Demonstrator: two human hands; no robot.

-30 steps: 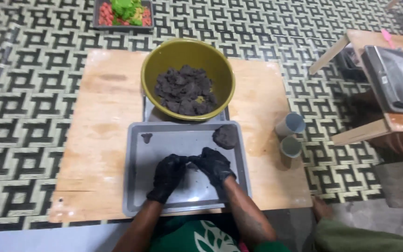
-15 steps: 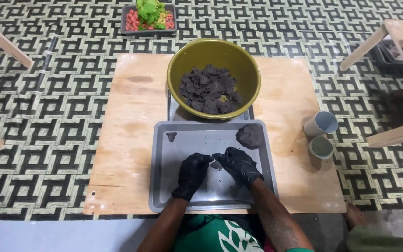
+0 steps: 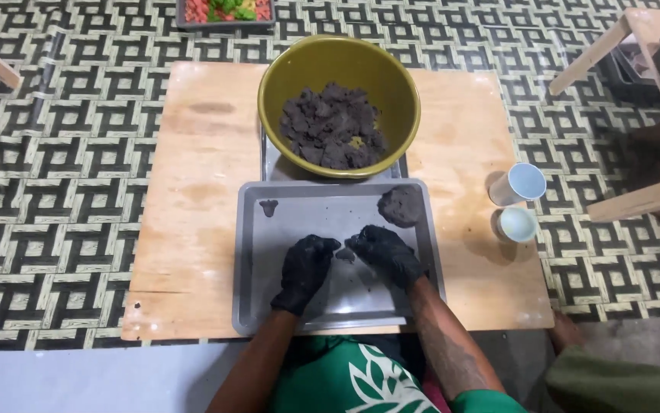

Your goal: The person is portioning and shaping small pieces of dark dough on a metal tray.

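Low over tray [image 3: 257, 306] — left hand [image 3: 304, 269], right hand [image 3: 385, 253] pinching small dark lump [image 3: 345, 255]

Grey tray [image 3: 269, 291]: gloved left hand [image 3: 304, 269] and right hand [image 3: 385, 252] pinching small dark lump [image 3: 345, 255]; dark patty [image 3: 400, 206] at corner; olive bowl [image 3: 284, 69] behind
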